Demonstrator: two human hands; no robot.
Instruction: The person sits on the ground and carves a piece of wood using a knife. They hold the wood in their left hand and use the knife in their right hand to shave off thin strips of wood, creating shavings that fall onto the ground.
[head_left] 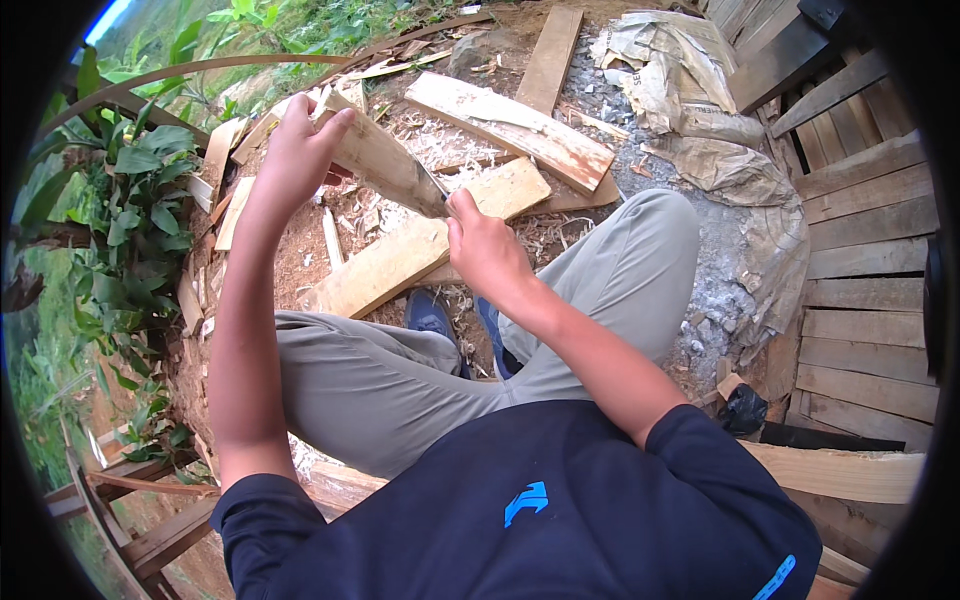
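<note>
My left hand (305, 145) is closed around the far upper end of a short wooden board (380, 155), which is tilted up off the ground. My right hand (487, 245) grips what looks like a knife, its handle hidden in the fist. The thin dark blade (434, 180) lies against the board's near right end. Just beneath the raised board, a pale plank (400, 260) lies slantwise in front of my blue shoes (430, 312). Curled wood shavings (455, 150) are scattered around it.
Beyond lies a whitish plank (510, 130), with a brown plank (550, 60) behind it. Crumpled paper sacks (720, 170) and grey rubble (700, 260) are on the right, beside a slatted wooden wall (865, 300). Leafy plants (150, 180) and a rough wooden rail (165, 540) border the left.
</note>
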